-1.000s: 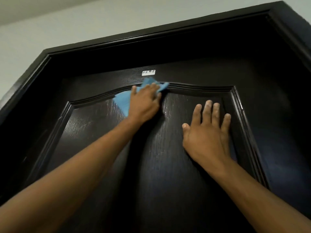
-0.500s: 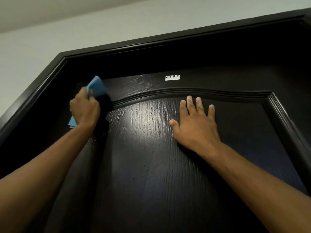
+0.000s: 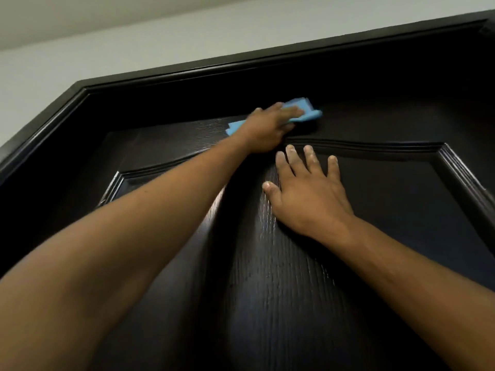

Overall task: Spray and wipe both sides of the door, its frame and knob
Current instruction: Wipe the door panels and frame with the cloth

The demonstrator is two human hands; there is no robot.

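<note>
One dark, wood-grained door (image 3: pixel 281 290) fills most of the view, seen from below so that its long axis runs up and away toward the ceiling. Around it runs the dark frame (image 3: pixel 187 73), whose top rail slants from lower left to upper right across the picture, with the left upright dropping off toward the lower left corner. Behind the frame are a pale wall (image 3: pixel 134 44) and a strip of ceiling (image 3: pixel 80 12). A raised moulding (image 3: pixel 375 148) outlines a recessed panel on the door; its upper edge curves gently and meets a straight side strip at the right corner.

Both bare forearms reach up from the bottom corners. The right hand (image 3: pixel 308 194) lies flat on the panel just below the moulding, fingers straight and spread, pointing up the door, thumb out to the left, holding nothing. The left hand (image 3: pixel 265 127) is higher, on the flat band between the moulding and the frame's top rail, pressing a blue cloth (image 3: pixel 302 113) against the door. Its fingers lie over the cloth, somewhat blurred, so whether they curl round it or merely press it flat cannot be told. The cloth stretches roughly left to right along the band, one end showing past the fingertips on the right, another below the wrist on the left.
</note>
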